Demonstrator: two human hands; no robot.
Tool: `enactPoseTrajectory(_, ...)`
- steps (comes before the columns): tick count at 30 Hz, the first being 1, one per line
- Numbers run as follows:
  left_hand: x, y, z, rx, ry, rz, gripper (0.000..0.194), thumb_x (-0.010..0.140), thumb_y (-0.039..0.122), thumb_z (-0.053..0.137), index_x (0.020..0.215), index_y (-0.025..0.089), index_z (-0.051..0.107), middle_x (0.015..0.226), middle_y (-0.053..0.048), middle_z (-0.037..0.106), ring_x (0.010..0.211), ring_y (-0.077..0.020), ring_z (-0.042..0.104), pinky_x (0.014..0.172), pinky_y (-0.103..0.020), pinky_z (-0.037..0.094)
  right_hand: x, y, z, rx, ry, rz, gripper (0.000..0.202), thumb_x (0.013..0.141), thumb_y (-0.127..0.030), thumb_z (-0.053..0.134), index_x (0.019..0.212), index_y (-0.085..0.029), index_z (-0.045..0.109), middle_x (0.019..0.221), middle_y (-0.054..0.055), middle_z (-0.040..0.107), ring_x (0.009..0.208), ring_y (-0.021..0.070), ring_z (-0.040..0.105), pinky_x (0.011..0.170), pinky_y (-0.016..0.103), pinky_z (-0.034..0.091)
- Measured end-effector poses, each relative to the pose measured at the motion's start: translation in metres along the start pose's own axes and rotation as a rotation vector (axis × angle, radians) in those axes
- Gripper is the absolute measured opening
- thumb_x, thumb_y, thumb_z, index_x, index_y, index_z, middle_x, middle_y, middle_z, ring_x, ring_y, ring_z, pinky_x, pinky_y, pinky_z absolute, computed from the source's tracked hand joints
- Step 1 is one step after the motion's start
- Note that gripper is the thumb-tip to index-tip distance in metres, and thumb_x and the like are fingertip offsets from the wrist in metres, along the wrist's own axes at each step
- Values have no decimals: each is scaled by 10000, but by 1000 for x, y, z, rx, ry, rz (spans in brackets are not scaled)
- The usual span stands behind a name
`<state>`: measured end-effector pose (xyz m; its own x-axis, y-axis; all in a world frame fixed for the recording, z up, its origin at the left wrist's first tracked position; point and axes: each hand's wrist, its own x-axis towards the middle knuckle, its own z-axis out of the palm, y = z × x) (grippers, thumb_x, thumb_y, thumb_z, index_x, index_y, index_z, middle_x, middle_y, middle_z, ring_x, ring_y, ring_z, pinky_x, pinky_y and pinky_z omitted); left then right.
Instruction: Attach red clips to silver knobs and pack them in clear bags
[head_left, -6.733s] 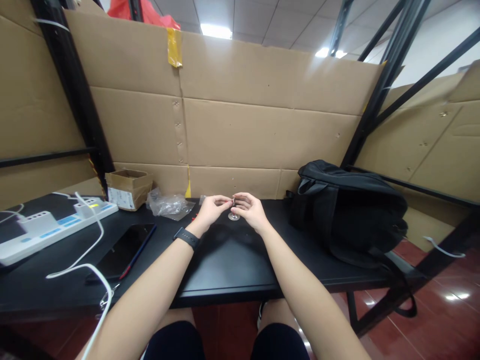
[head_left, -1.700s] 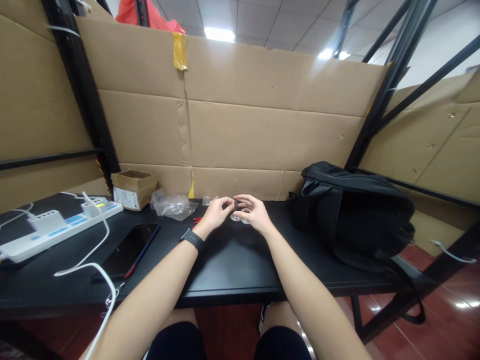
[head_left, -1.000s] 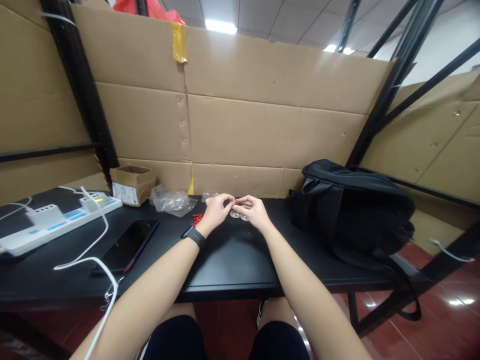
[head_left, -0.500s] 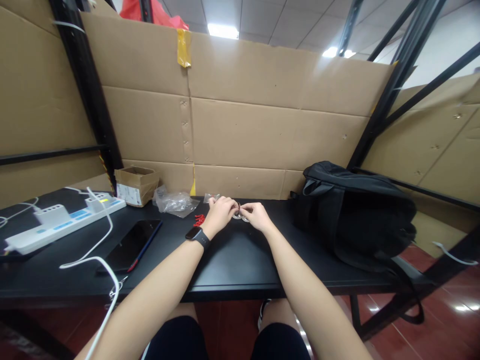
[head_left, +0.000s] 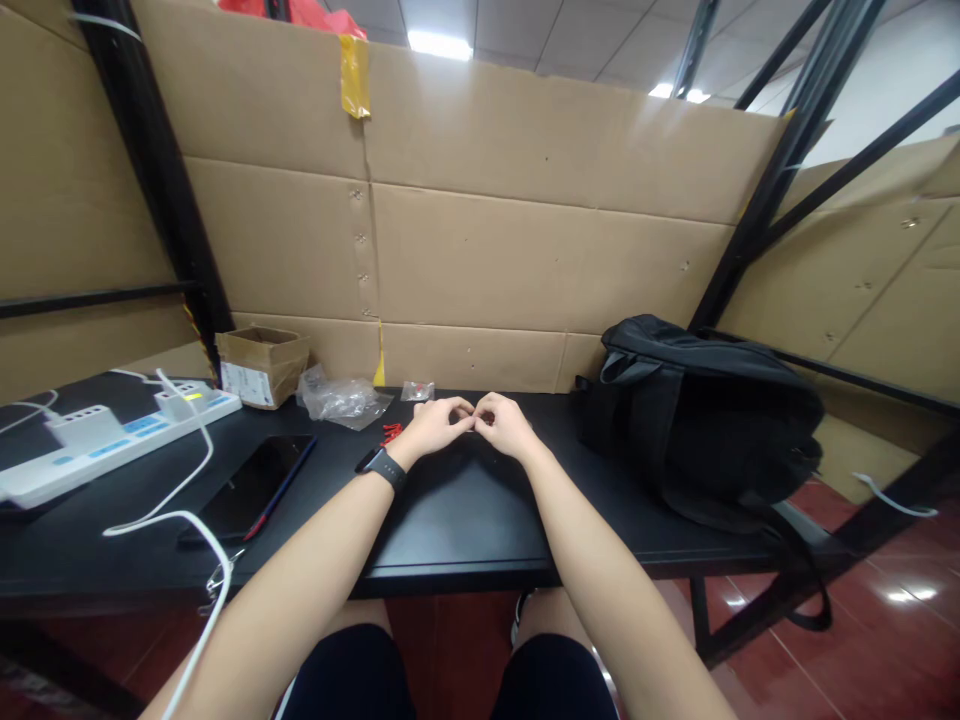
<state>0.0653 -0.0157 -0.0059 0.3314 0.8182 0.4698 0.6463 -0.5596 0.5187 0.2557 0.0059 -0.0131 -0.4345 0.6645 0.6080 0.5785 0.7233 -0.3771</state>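
Observation:
Over the black tabletop [head_left: 465,510], my left hand [head_left: 436,424] and my right hand [head_left: 505,424] meet with their fingertips pinched together. What they hold between them is small, dark and mostly hidden by the fingers. A dark watch is on my left wrist. Small red pieces [head_left: 391,433] lie just left of my left hand. Behind that hand is a little clear packet [head_left: 418,391] with something red in it.
Crumpled clear plastic [head_left: 343,398] and an open cardboard box [head_left: 264,365] stand back left. A black phone [head_left: 251,487], white cable [head_left: 176,490] and power strip [head_left: 120,445] are at left. A black backpack [head_left: 705,420] sits at right, cardboard wall [head_left: 480,260] behind.
The view has shifted slightly. Both hands have drawn closer, fingers more curled, and the shiny round pieces seen under the fingertips before are now hidden.

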Motion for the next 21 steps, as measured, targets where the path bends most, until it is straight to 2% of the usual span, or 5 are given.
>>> enactPoseTrajectory(4, -2, -8, 9, 62, -122, -15, 159, 767, 419, 709, 854, 301, 770, 928, -20, 773, 948, -288, 678, 917, -388, 402, 0, 3, -2, -3, 5, 19, 101, 794, -149, 620, 719, -189, 675, 904, 38, 638, 791, 151, 588, 711, 251, 457)
enactPoseTrajectory(6, -2, -7, 13, 87, -76, -16, 130, 760, 386, 715, 835, 295, 769, 935, -22, 772, 957, -284, 675, 914, -381, 397, 0, 4, -2, 14, 16, 8, 102, 804, -142, 614, 735, -188, 674, 884, 36, 631, 790, 151, 586, 724, 255, 458)
enactPoseTrajectory(11, 0, -4, 11, 95, 32, -28, 221, 836, 387, 625, 988, 296, 757, 964, -27, 773, 933, -250, 684, 876, -341, 407, 0, 2, 0, 45, 35, -25, 83, 827, -162, 622, 783, -190, 687, 899, 39, 623, 816, 154, 588, 756, 260, 462)
enactPoseTrajectory(15, 1, -10, 7, 115, 0, -32, 193, 856, 389, 609, 830, 297, 776, 796, -5, 775, 825, -229, 686, 915, -370, 363, 2, 0, 4, 39, 21, -33, 77, 840, -182, 616, 800, -192, 680, 902, 39, 627, 809, 151, 587, 739, 254, 460)
enactPoseTrajectory(21, 10, -27, 12, 217, 152, -141, 216, 858, 408, 617, 952, 306, 783, 984, -74, 778, 1002, -294, 647, 954, -431, 314, 0, 20, -11, -127, 76, 204, 146, 838, -235, 619, 973, -210, 670, 990, 62, 645, 910, 189, 599, 833, 306, 463)
